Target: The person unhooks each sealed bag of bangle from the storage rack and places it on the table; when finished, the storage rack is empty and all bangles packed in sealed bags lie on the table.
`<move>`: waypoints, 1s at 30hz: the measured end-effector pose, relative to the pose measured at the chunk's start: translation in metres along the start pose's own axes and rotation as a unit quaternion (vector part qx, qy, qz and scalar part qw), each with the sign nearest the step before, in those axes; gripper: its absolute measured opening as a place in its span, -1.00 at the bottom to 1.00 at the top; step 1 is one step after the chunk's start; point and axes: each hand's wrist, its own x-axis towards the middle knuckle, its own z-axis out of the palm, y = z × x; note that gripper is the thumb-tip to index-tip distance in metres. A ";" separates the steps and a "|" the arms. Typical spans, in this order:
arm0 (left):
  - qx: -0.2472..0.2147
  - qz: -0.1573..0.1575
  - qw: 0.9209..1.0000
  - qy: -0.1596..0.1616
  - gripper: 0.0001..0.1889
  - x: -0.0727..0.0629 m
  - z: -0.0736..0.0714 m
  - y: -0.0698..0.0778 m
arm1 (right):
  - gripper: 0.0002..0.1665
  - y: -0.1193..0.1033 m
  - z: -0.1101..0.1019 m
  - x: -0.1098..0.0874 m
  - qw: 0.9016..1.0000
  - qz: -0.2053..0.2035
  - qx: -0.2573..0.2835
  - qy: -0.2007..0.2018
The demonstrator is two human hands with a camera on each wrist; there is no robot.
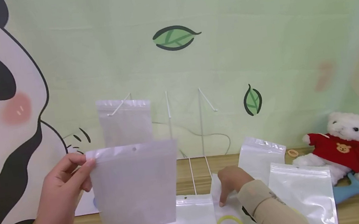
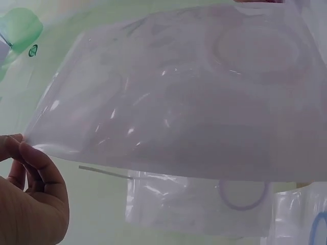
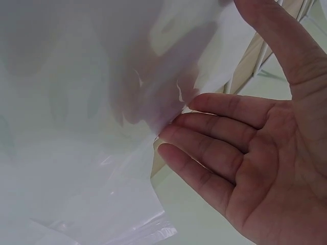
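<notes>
My left hand [image 1: 64, 184] pinches a clear zip bag [image 1: 136, 185] by its upper left corner and holds it up in front of the rack. In the left wrist view, a faint ring shape [image 2: 258, 81] shows through that bag. Over the table, my right hand [image 1: 234, 180] reaches down to another zip bag [image 1: 224, 210] with a yellow ring [image 1: 230, 217] at its lower end. The right wrist view shows its fingers [image 3: 204, 145] extended with the tips at the bag's edge and the thumb standing apart.
A white wire rack has several prongs [image 1: 207, 99]; one zip bag [image 1: 127, 128] hangs on its left prong. More bags lie at the front [image 1: 194, 223] and right [image 1: 302, 190]. Beyond them sit a plush bear [image 1: 344, 147], a blue forked object [image 1: 356, 188] and a small tan ring [image 1: 293, 153].
</notes>
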 end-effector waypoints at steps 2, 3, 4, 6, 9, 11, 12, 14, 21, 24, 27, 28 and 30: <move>-0.014 0.010 1.000 -0.009 -0.91 -0.003 -0.008 -0.003 | -0.42 0.000 0.000 0.000 1.000 0.000 -0.003 0.001; -0.021 0.013 1.000 -0.015 -0.89 -0.004 -0.013 -0.005 | -0.41 0.000 0.000 0.000 1.000 0.000 -0.004 0.001; -0.027 0.016 0.999 -0.021 -0.87 -0.006 -0.018 -0.006 | -0.41 0.000 0.000 -0.001 1.000 0.000 -0.005 0.001; -0.038 0.017 0.998 -0.043 -0.84 -0.008 -0.028 -0.009 | -0.41 -0.001 0.000 -0.001 1.000 -0.002 -0.006 0.001; -0.056 0.009 0.995 -0.079 -0.78 -0.011 -0.044 -0.013 | -0.40 -0.001 0.000 0.001 1.000 0.000 -0.007 -0.003; -0.057 -0.005 0.993 -0.103 -0.77 -0.012 -0.055 -0.014 | -0.41 0.000 0.001 0.002 1.000 0.000 -0.013 -0.007; -0.058 -0.013 0.992 -0.111 -0.77 -0.013 -0.061 -0.015 | -0.40 0.000 0.001 0.003 1.000 0.001 -0.014 -0.010; -0.076 -0.025 0.987 -0.138 -0.73 -0.014 -0.071 -0.016 | -0.40 0.001 0.001 0.004 1.000 0.002 -0.018 -0.011; -0.204 -0.066 0.934 -0.285 -0.55 -0.010 -0.095 -0.024 | -0.39 0.000 0.000 0.001 1.000 0.003 -0.006 -0.006; -0.214 -0.098 0.922 -0.308 -0.54 -0.008 -0.099 -0.029 | -0.40 0.001 0.001 0.001 1.000 0.002 -0.009 -0.003; -0.179 -0.128 0.933 -0.285 -0.57 -0.005 -0.100 -0.035 | -0.41 0.001 0.002 0.002 1.000 0.003 -0.007 -0.002; -0.164 -0.132 0.937 -0.279 -0.58 -0.003 -0.100 -0.038 | -0.42 0.001 0.002 0.003 1.000 0.002 -0.006 -0.002; -0.138 -0.135 0.944 -0.267 -0.60 0.000 -0.099 -0.045 | -0.42 0.002 0.002 0.002 1.000 0.004 -0.005 -0.003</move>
